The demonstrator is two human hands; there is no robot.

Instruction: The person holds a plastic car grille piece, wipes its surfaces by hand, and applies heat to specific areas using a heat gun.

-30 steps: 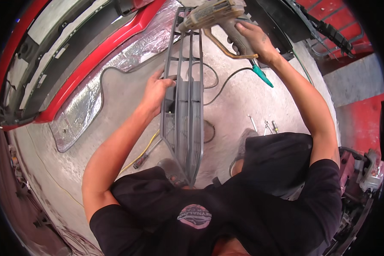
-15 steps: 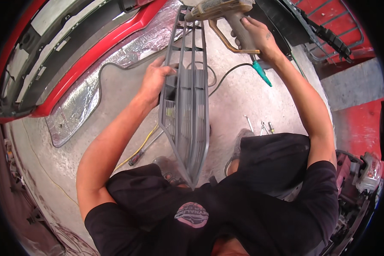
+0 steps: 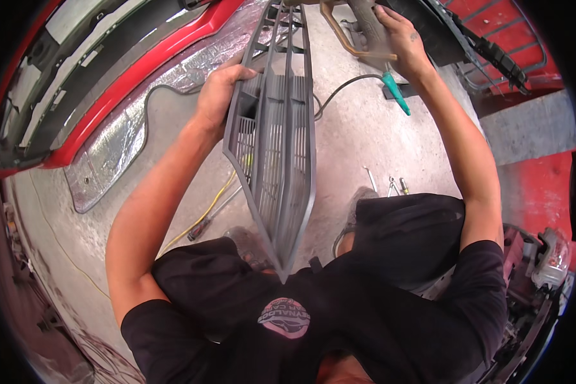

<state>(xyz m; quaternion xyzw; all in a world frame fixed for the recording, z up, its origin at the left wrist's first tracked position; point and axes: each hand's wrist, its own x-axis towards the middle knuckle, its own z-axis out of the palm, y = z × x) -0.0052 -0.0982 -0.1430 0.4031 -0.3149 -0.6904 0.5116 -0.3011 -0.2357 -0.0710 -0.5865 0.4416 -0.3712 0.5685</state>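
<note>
A long dark-grey plastic car grille point(image 3: 292, 147) stands in front of me, its pointed end toward my body and its far end cut off by the top of the view. My left hand point(image 3: 224, 89) is closed on the grille's left edge. My right hand point(image 3: 400, 41) wraps the handle of a worn beige heat gun point(image 3: 370, 32) with a side bracket and a teal cord boot point(image 3: 397, 94). The heat gun is by the grille's far end; its body and nozzle are mostly out of view.
Red and black bumper parts point(image 3: 141, 70) lie at the far left beside a silver-foil mat point(image 3: 109, 157). A dark cord point(image 3: 342, 83) and a yellow cable point(image 3: 205, 217) cross the floor. A screwdriver point(image 3: 195, 232) and small tools point(image 3: 393, 185) lie near my knees. Red panels point(image 3: 537, 192) stand right.
The grille has tilted, its lower part shifting left, and my left hand has moved up with it. The heat gun has moved farther away, most of its body leaving the top of the view.
</note>
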